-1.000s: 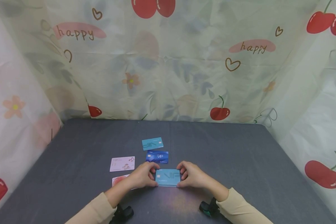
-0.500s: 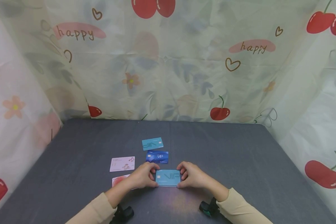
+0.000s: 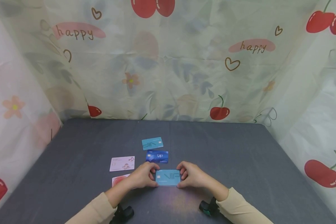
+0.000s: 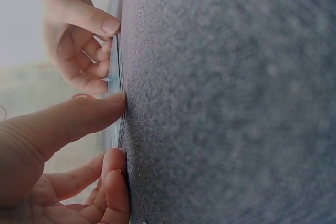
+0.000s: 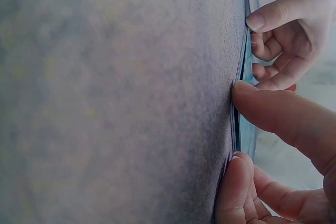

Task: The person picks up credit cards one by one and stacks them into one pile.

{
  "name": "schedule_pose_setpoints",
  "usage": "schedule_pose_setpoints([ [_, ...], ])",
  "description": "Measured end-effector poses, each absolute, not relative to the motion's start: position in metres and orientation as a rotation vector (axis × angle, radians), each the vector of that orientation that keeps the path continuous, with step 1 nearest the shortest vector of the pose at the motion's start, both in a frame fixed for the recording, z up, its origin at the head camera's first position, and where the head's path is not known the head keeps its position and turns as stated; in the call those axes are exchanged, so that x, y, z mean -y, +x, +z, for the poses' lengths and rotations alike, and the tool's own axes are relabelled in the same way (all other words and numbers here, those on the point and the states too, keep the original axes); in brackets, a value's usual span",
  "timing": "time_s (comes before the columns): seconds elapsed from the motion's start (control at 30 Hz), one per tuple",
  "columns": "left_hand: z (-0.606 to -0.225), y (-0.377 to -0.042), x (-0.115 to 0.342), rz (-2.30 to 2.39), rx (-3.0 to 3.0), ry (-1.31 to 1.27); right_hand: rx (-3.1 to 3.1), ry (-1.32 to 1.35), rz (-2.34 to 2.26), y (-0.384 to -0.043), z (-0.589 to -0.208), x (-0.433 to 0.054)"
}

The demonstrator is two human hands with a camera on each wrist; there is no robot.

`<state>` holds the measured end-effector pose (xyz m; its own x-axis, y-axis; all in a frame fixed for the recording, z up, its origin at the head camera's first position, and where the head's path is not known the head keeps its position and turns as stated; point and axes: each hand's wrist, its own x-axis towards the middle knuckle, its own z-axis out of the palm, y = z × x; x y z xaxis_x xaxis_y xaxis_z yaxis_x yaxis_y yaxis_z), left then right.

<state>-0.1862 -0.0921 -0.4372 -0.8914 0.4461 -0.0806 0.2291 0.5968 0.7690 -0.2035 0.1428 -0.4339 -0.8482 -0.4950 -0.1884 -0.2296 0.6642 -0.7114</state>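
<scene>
From where I stand, nearest the person are two beige cuffs, the L sleeve (image 3: 93,208) and R sleeve (image 3: 242,207), w/ a black wrist camera (image 3: 126,212) below the L one & its twin (image 3: 206,207) by the R. All sit on the near side of the card stack (image 3: 168,177), my landmark.

The stack itself is right btwn the two hands, light blue VIP card on top; edge-on in the wrist views it shows several thin layers, can't count exactly. It lies flat, or v. nearly, on the dark table (image 3: 226,152), long axis running hand to hand.

L hand (image 3: 142,175) pinches the stack's left short end, thumb at the near corner, fingers curled at the far one. R hand (image 3: 194,175) mirrors it on the right end. Neither's nearer; both touch. IMO any move of the stack hinges on that: equal squeeze along the long axis, else it'd skew or the layers'd slip.

Left of the stack, partly hidden behind L hand & wrist, is a red-and-pink card (image 3: 119,179); farther out, left & beyond the stack, a pale pink card (image 3: 122,164). Just beyond the stack, slightly left: a dark blue VIP card (image 3: 157,156). Past that, a loose light blue card (image 3: 152,143), tilted a bit, lettering upside down. Well behind everything, the cherry-print curtain (image 3: 168,84).
</scene>
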Motion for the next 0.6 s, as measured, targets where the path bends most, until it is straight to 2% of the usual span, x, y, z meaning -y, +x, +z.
schedule_pose_setpoints([
  [0.6,-0.4379,-0.1864,0.0916,1.163,-2.561,0.534,-2.505,-0.566,-0.988,-0.2054,-0.4352,-0.1427],
])
